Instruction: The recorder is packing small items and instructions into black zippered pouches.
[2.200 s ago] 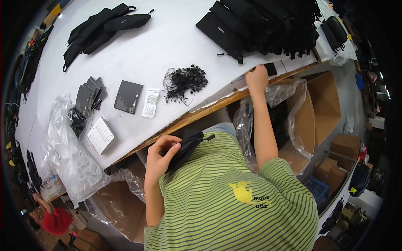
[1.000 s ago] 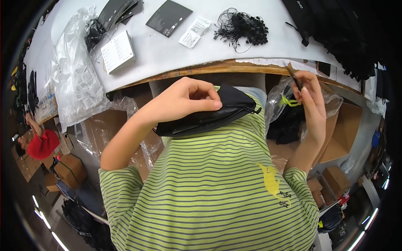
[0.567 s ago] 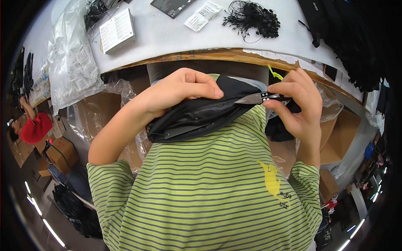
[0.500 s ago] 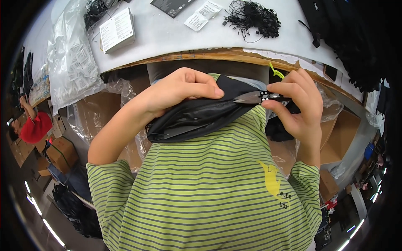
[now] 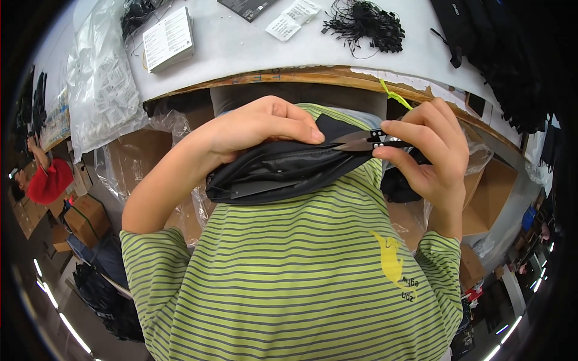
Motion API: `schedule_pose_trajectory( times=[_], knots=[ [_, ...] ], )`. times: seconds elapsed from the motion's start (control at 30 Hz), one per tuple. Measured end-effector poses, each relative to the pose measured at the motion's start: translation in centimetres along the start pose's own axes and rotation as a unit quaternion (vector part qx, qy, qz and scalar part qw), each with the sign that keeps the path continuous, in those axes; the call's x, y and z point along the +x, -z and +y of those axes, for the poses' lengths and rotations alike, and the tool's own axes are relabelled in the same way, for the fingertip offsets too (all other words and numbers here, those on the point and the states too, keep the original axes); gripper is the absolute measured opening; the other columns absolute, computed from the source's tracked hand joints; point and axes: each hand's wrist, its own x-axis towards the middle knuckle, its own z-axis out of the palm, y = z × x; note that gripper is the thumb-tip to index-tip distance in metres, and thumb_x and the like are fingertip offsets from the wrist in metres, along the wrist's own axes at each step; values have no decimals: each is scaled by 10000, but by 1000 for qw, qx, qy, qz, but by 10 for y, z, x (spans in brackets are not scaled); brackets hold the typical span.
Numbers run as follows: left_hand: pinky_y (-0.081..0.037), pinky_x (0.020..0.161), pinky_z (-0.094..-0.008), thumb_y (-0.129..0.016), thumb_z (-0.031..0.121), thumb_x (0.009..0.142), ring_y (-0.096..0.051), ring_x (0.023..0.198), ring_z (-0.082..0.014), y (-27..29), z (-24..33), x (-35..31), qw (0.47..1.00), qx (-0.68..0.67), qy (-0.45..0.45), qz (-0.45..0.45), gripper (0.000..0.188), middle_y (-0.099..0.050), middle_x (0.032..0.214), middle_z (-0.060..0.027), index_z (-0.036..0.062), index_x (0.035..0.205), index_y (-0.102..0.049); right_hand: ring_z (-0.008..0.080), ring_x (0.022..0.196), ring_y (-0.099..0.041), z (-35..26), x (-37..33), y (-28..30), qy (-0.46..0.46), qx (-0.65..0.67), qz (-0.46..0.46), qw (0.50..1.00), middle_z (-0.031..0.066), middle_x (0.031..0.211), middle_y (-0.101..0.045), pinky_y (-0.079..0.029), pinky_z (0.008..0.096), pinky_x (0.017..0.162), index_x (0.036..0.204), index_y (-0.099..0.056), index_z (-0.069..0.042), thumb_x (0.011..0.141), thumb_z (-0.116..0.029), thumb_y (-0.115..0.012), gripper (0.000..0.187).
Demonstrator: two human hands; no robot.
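A black fabric piece, like a pouch with an opening along its side, is held up against my striped shirt. My left hand pinches its upper edge between thumb and fingers. In my right hand is a pair of thread snips, gripped between thumb and fingertips, with a bright yellow-green cord by the hand. The snips' pointed blades lie at the fabric's right end, close to my left thumb. Whether any thread is between the blades is too small to tell.
Ahead is a white-topped table with a wooden edge. On it are a white box, a plastic bag of small packets, white labels, a black cord bundle and dark fabric goods. A person in red is far left.
The fabric and both hands have shifted slightly left. The blades have moved a little closer to my left thumb. Both grips stay the same.
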Motion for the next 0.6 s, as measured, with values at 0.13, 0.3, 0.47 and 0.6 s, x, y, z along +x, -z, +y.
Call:
schedule_pose_trajectory(
  times=[0.13,0.3,0.47,0.6],
  knots=[
    [-461,618,-164,-640,95,830,-592,666,-41,4,-2,2,999,-20,19,-18,108,-654,775,-8,-9,857,-650,185,627,-460,3,0,-1,7,5,1,1000,34,687,-490,-372,291,522,840,-638,-46,597,-197,-793,325],
    [-461,609,-166,-646,107,833,-591,654,-44,6,-5,4,998,-47,23,-21,112,-653,771,-7,-2,860,-649,120,697,-511,-5,5,-2,-225,194,-2,955,14,753,-558,-392,233,586,891,-616,-45,662,-213,-803,340],
    [-458,600,-162,-649,135,846,-588,655,-39,-1,-2,3,999,-29,9,-13,128,-648,769,-5,8,860,-643,43,704,-508,-2,8,-20,-354,347,-172,851,-13,780,-595,-393,189,602,858,-607,-26,758,-195,-749,243],
    [-445,618,-151,-661,119,843,-575,680,-26,-8,1,-4,996,45,-73,19,122,-640,777,4,2,863,-631,9,655,-451,1,5,-26,-391,406,-171,809,-39,722,-554,-361,177,561,791,-596,-6,792,-144,-717,183]
  ],
)
